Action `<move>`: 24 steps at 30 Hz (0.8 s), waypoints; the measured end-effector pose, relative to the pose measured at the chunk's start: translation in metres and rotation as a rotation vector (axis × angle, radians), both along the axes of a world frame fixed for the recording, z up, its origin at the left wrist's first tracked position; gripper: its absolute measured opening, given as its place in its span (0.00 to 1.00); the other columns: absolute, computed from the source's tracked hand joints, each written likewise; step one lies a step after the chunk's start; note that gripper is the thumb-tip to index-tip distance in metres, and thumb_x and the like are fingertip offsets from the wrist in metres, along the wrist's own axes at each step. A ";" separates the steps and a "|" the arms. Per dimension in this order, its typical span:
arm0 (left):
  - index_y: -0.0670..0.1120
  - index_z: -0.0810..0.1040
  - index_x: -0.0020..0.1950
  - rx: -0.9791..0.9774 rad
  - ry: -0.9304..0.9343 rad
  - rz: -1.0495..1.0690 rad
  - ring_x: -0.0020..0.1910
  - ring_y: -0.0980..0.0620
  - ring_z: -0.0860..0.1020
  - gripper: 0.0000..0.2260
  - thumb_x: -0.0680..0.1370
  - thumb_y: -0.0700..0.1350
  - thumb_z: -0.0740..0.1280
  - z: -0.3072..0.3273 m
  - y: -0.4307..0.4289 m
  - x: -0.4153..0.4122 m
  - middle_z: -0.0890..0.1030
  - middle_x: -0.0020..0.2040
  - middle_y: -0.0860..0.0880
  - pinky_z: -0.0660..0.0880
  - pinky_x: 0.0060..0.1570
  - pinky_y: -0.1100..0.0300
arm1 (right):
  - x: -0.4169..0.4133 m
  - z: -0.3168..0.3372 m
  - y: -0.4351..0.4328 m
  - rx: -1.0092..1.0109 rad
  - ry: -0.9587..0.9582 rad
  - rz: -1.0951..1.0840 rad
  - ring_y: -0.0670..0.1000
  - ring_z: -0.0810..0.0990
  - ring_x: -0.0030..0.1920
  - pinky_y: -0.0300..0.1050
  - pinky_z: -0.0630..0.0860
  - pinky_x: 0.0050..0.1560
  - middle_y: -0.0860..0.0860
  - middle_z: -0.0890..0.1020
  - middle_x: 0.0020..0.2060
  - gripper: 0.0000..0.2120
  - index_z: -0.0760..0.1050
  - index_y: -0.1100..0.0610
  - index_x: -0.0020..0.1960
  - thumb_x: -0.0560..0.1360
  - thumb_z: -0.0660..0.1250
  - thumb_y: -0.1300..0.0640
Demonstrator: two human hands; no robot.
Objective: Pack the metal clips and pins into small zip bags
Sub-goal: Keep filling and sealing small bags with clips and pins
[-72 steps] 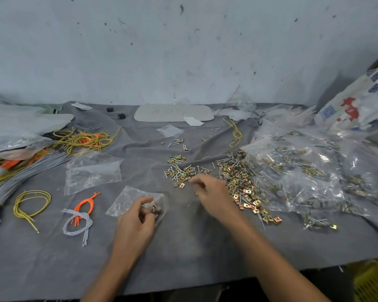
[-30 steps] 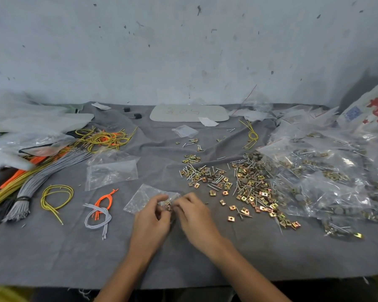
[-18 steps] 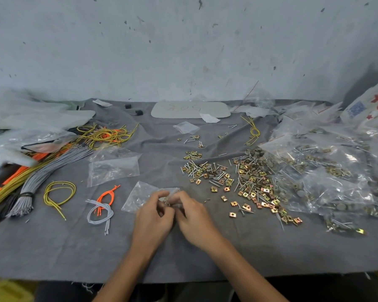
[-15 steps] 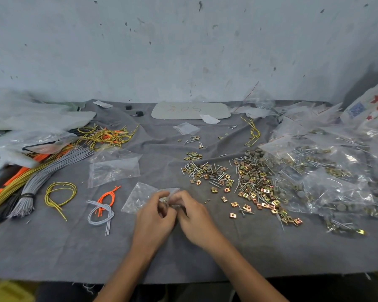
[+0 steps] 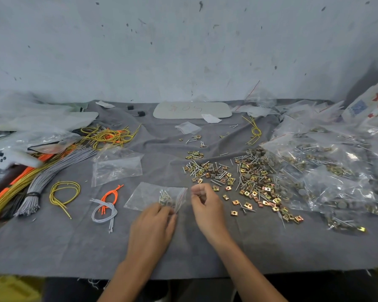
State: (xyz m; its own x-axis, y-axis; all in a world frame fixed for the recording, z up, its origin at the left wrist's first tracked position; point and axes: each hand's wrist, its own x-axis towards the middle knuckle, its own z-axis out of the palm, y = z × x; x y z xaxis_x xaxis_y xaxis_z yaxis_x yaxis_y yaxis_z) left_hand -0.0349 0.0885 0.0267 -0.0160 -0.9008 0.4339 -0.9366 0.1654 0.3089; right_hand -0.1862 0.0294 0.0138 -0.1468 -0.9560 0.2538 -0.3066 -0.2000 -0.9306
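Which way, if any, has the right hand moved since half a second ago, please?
Yes: the right hand drew right, off the zip bag toward the loose clips.

On the grey-clothed worktop (image 5: 74,247), the left hand (image 5: 153,225) pinches the near corner of a small zip bag (image 5: 148,194) holding a few pins (image 5: 164,196). The right hand (image 5: 205,205), fingers curled, sits just at the bag's 3 o'clock; whether it pinches anything is unclear. A pile of clips and pins (image 5: 251,179) lies at 2 o'clock, with filled bags (image 5: 336,171) beyond it at 3 o'clock.
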 end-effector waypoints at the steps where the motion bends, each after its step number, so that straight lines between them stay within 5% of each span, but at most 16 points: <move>1: 0.51 0.82 0.45 -0.015 -0.022 -0.004 0.43 0.46 0.81 0.03 0.76 0.49 0.73 0.005 0.000 0.001 0.79 0.42 0.51 0.77 0.37 0.52 | 0.000 0.000 0.000 0.006 -0.011 -0.003 0.39 0.80 0.46 0.34 0.76 0.47 0.41 0.82 0.44 0.11 0.75 0.43 0.47 0.78 0.67 0.60; 7: 0.45 0.81 0.47 -0.140 0.008 0.004 0.43 0.42 0.78 0.02 0.78 0.42 0.72 0.058 -0.003 0.016 0.79 0.43 0.47 0.76 0.40 0.50 | -0.002 0.000 -0.001 0.068 -0.148 -0.043 0.38 0.80 0.45 0.30 0.73 0.43 0.36 0.81 0.44 0.11 0.77 0.45 0.48 0.78 0.66 0.62; 15: 0.49 0.78 0.50 -0.152 0.209 -0.077 0.45 0.57 0.75 0.04 0.82 0.47 0.65 0.132 0.015 0.034 0.78 0.45 0.56 0.68 0.41 0.63 | -0.033 0.076 0.021 -0.132 -0.291 0.067 0.40 0.80 0.49 0.34 0.74 0.48 0.40 0.83 0.47 0.13 0.79 0.47 0.53 0.79 0.63 0.64; 17: 0.51 0.78 0.49 -0.116 0.272 -0.128 0.45 0.60 0.75 0.04 0.82 0.47 0.65 0.138 0.023 0.030 0.78 0.43 0.58 0.69 0.41 0.68 | -0.038 0.110 0.036 -0.218 -0.205 0.181 0.42 0.80 0.54 0.34 0.74 0.51 0.41 0.83 0.50 0.10 0.80 0.46 0.55 0.77 0.64 0.56; 20: 0.53 0.77 0.47 -0.066 0.360 -0.225 0.41 0.59 0.75 0.04 0.81 0.47 0.65 0.142 0.033 0.019 0.78 0.41 0.57 0.68 0.39 0.67 | -0.038 0.148 0.058 -0.300 0.271 0.351 0.42 0.75 0.62 0.34 0.69 0.61 0.38 0.80 0.56 0.14 0.79 0.44 0.59 0.75 0.67 0.43; 24: 0.53 0.78 0.48 -0.051 0.477 -0.362 0.35 0.54 0.73 0.08 0.81 0.55 0.65 0.136 0.049 0.005 0.78 0.39 0.55 0.68 0.36 0.60 | -0.033 0.167 0.080 -0.384 0.565 0.376 0.44 0.75 0.54 0.44 0.70 0.60 0.40 0.80 0.48 0.06 0.80 0.47 0.50 0.75 0.71 0.48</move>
